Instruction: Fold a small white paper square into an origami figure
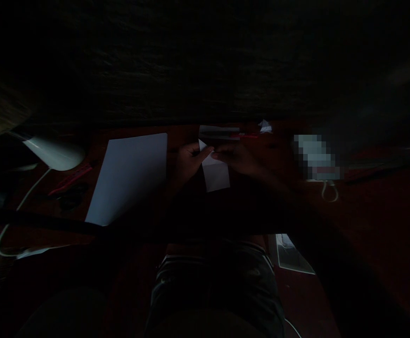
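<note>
Both hands hold a small folded piece of white paper (216, 176) over the dark reddish table. My left hand (188, 159) pinches its upper left part, thumb on top. From the other side, my right hand (238, 158) presses thumb and fingers onto the upper right part, and its thumb tip nearly meets the left one. The paper comes to a point at the top left, and its lower part hangs toward me. Just beyond the hands lies a paper strip (215, 132), with a red-handled tool (243, 135) across its right end, too dark to name.
A stack of white paper (134, 173) lies to the left. Farther left stand a white lamp (59, 152) with a cord and a red patterned strip (72, 178). A crumpled or folded paper (265, 126) sits at the back, and a blurred pale object (315, 157) lies right.
</note>
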Tool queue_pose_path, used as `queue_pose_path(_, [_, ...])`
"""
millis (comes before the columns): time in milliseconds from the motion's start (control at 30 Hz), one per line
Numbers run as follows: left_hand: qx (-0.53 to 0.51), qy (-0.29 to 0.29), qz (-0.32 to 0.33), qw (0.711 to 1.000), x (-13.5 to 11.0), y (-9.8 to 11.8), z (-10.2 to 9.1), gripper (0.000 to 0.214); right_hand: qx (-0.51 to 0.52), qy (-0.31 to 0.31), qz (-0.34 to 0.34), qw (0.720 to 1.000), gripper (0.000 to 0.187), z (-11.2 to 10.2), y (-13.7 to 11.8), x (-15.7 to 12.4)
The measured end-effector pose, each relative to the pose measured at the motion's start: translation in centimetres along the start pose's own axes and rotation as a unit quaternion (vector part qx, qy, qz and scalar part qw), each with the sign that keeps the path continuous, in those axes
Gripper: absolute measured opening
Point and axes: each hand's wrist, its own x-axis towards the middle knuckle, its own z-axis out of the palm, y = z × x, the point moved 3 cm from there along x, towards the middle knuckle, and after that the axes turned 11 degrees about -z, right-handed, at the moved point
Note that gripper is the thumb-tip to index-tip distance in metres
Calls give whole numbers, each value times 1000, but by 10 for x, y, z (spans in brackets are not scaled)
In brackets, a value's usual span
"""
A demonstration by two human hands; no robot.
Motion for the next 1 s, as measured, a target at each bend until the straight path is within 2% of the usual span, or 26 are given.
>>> queue_pose_path(200, [-6, 1, 4, 1000, 0, -1, -1, 34, 3, 1, 8, 1000, 60, -1, -1, 1])
queue_pose_path(433, [-19, -27, -25, 999, 0, -1, -3, 39, -6, 8, 0, 1000, 59, -1, 0, 0])
queue_pose_path(600, [-43, -11, -40, 998, 1, -4, -4, 30, -14, 7, 12, 1000, 63, -3, 1, 1])
queue_pose_path(800, [-89, 24, -40, 995, 5, -8, -8, 30, -29, -18, 62, 997, 67, -11, 5, -2])
queue_pose_path(1000, [-85, 29, -36, 995, 5, -9, -8, 36, -21, -22, 52, 998, 68, -12, 7, -2])
